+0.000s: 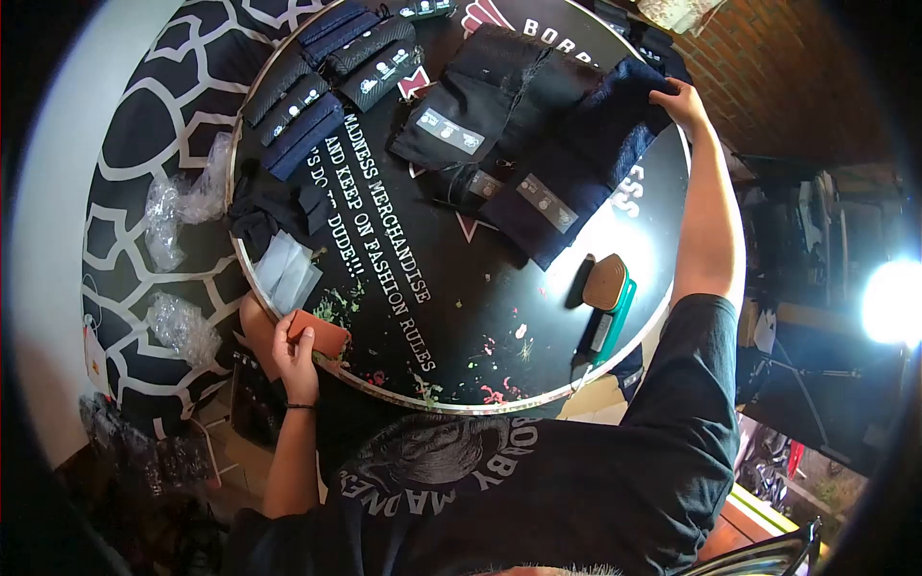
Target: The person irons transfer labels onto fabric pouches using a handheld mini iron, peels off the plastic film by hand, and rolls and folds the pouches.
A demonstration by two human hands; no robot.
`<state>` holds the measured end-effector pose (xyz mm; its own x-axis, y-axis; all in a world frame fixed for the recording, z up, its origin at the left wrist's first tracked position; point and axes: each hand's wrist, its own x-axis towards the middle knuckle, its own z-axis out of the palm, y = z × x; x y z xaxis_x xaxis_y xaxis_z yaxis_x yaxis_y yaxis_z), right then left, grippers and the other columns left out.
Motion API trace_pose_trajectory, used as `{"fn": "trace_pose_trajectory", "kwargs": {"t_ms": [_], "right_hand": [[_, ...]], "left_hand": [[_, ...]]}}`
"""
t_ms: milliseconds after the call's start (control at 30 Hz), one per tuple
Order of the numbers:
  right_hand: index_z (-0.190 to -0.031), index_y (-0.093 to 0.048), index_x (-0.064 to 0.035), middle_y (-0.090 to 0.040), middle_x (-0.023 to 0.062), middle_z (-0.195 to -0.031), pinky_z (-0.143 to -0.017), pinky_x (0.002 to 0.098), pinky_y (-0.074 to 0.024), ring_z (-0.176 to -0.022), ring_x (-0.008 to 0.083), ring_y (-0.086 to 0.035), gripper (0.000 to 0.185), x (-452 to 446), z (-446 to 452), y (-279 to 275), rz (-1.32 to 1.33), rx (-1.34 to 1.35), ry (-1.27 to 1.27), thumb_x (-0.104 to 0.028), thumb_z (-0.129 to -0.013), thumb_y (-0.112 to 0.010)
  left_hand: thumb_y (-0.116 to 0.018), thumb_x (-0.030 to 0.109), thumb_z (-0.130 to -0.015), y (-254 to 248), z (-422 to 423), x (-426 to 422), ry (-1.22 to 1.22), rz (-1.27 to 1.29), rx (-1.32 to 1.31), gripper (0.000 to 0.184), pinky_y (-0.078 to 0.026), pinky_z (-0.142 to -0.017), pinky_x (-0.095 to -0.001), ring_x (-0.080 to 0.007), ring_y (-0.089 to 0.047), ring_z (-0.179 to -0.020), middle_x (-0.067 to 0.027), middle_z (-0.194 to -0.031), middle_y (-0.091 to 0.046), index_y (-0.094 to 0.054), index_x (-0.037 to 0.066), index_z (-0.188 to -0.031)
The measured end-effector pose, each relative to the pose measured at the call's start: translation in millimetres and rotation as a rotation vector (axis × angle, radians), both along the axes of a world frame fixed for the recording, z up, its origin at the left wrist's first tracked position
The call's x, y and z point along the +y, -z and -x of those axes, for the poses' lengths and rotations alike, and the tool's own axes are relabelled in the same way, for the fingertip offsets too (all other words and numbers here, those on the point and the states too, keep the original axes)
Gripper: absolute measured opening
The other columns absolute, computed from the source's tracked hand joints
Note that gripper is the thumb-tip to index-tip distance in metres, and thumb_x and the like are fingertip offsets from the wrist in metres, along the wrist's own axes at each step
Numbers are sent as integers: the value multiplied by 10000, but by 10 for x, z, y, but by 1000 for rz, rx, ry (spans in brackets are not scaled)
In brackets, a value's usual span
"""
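My left hand (297, 360) is at the table's near left rim, its fingers closed on a flat orange-brown piece (321, 334) like a card or patch. My right hand (684, 104) is stretched to the far right and pinches the upper corner of a navy cloth (615, 134). This cloth lies slantwise on the table, and a grey printed label (547, 201) shows at its lower end. Left of it lie black cloth pieces (480, 86), one with a pale printed label (449, 132).
Folded black and navy bundles (370, 62) with labels line the round black table's (461, 336) far left. Crumpled black cloth (274, 206) and translucent sheets (285, 274) lie nearer. A teal, tan-faced handheld tool (611, 300) stands right. Clear plastic wrappers (182, 326) lie left, beyond the table.
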<state>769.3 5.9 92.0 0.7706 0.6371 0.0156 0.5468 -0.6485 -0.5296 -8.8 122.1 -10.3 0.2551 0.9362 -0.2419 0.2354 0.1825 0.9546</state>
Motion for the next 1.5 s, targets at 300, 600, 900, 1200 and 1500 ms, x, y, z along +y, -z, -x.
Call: {"fn": "trace_pose_trajectory", "kwargs": {"t_ms": [300, 600, 900, 1200, 1500], "right_hand": [[-1369, -589, -158, -561, 128, -1435, -1080, 489, -453, -1309, 355, -557, 669, 117, 1148, 274, -56, -713, -49, -359, -782, -838], [-1167, -711, -2, -747, 192, -1096, -876, 408, -574, -993, 319, -737, 338, 1020, 4821, 173, -251, 343, -768, -126, -857, -760], [-1128, -684, -94, -619, 159, -1170, -913, 425, -574, -1139, 363, -612, 316, 2472, 5721, 1055, -33, -289, -605, -248, -859, -746], [-1074, -665, 27, -693, -12, -939, -815, 247, -493, -865, 50, -582, 187, 2104, 5504, -332, -621, 748, -788, -147, -1009, -683], [-1123, -623, -35, -587, -45, -1025, -873, 213, -430, -961, 35, -525, 176, 914, 5629, -1559, -699, 988, -847, -198, -1069, -581]], "left_hand": [[-631, -62, -956, -19, -4, 66, 97, 68, -116, 399, -532, -907, -277, -135, -654, -1015, -95, -1120, -673, -489, 5, -1323], [-663, -43, -960, -171, -139, -21, 207, -27, -191, 410, -501, -807, -219, -58, -610, -931, -23, -1086, -670, -571, 18, -1355], [-672, 40, -995, -223, 533, 55, 29, -239, -2, 145, -481, -774, -235, -62, -584, -864, -3, -1040, -689, -720, -24, -1116], [-645, -43, -930, -484, 538, 766, 27, -602, -18, 222, -490, -945, -287, -187, -632, -1108, -106, -1172, -667, -662, -2, -1148], [-851, 119, -772, -1462, -259, 875, 496, -1024, 78, 320, -540, -869, -373, -243, -702, -979, -65, -1008, -720, -714, 58, -1054]]}}
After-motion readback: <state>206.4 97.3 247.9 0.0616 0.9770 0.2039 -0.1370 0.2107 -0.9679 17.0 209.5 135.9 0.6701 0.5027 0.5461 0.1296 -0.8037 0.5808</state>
